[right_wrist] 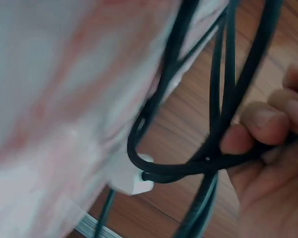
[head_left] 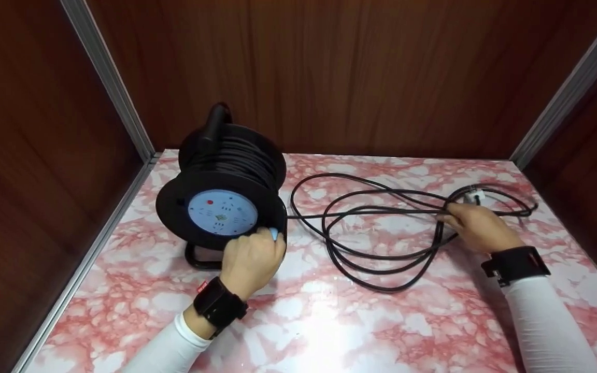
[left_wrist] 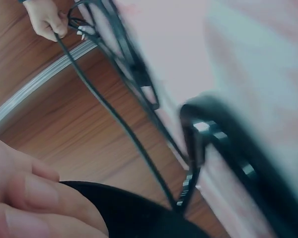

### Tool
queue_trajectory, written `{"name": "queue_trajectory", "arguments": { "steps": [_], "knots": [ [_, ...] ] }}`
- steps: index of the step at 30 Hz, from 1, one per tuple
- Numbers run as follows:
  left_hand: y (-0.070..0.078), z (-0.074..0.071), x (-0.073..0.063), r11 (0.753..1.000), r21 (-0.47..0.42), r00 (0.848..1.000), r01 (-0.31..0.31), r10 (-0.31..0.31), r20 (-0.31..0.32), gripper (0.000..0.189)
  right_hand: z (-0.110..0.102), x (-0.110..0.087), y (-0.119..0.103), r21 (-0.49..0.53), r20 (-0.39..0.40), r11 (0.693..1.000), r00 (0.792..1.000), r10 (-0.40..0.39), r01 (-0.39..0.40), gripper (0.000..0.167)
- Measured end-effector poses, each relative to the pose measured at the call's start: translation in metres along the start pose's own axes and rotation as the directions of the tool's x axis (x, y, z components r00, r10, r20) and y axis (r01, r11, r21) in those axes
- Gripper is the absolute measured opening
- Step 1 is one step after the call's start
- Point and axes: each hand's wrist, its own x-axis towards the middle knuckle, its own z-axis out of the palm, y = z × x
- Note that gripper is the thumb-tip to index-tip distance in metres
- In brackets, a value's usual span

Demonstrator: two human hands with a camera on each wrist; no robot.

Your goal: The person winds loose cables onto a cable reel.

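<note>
A black cable reel (head_left: 169,210) stands on the left part of the table, with cable wound between its discs and a pale blue socket panel (head_left: 222,213) on its front. My left hand (head_left: 253,259) grips a knob at the lower right of that front disc; a bit of blue (head_left: 274,233) shows beside the fingers. From the reel a black cable (head_left: 309,216) runs right, across to my right hand (head_left: 477,227), which holds it between curled fingers. In the right wrist view the fingers (right_wrist: 263,119) wrap round the cable close to a white plug (right_wrist: 134,178).
Loose cable loops (head_left: 376,272) lie over the middle and right of the pink marbled table (head_left: 329,331). The reel rests on a black tube stand (head_left: 200,261), and its carrying handle (head_left: 215,127) rises on top. Brown wood-grain panels (head_left: 329,77) enclose the back and sides.
</note>
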Motion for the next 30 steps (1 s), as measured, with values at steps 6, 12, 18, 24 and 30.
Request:
{"name": "queue_trajectory", "arguments": {
  "steps": [6, 12, 18, 24, 30],
  "knots": [
    [-0.005, 0.005, -0.008, 0.999, -0.046, 1.0, 0.008, -0.007, 0.011, 0.038, -0.001, 0.005, 0.001, -0.064, -0.23, 0.989, 0.962, -0.145, 0.134, 0.027],
    [-0.014, 0.007, -0.019, 0.996, 0.028, 0.993, -0.086, 0.083, 0.08, 0.03, -0.001, -0.003, 0.005, -0.02, -0.036, 1.0, 0.999, 0.011, -0.012, 0.028],
    [-0.024, 0.006, -0.03, 0.995, 0.006, 0.985, -0.096, 0.094, 0.146, 0.027, 0.002, 0.002, 0.008, -0.111, -0.268, 0.993, 0.961, -0.072, 0.043, 0.024],
    [-0.032, 0.004, -0.035, 0.998, -0.021, 0.979, -0.065, 0.068, 0.194, 0.029, 0.003, -0.001, 0.012, -0.117, -0.22, 0.992, 0.973, -0.064, 0.039, 0.024],
    [-0.036, 0.0, -0.037, 0.96, -0.134, 0.921, 0.246, -0.189, 0.341, 0.039, -0.005, -0.007, 0.015, -0.037, -0.022, 0.993, 0.994, 0.11, -0.111, 0.015]
  ]
}}
